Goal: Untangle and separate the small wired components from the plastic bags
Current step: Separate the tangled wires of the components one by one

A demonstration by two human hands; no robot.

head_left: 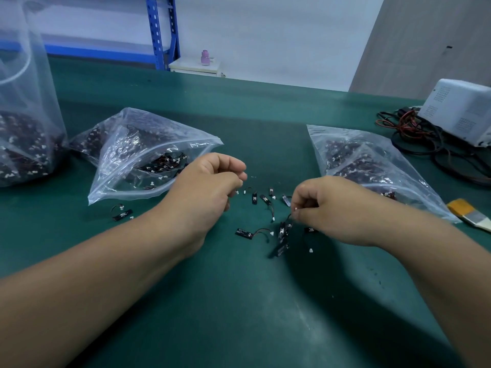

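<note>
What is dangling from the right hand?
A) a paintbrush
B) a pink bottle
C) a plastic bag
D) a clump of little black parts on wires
D: a clump of little black parts on thin wires hangs from the pinching fingers of the right hand.

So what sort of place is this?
Most likely an electronics assembly workshop. The bench has a green mat, clear bags full of small wired components lie on it, and a white unit with tangled cables sits at the right. Blue metal shelving stands behind.
</note>
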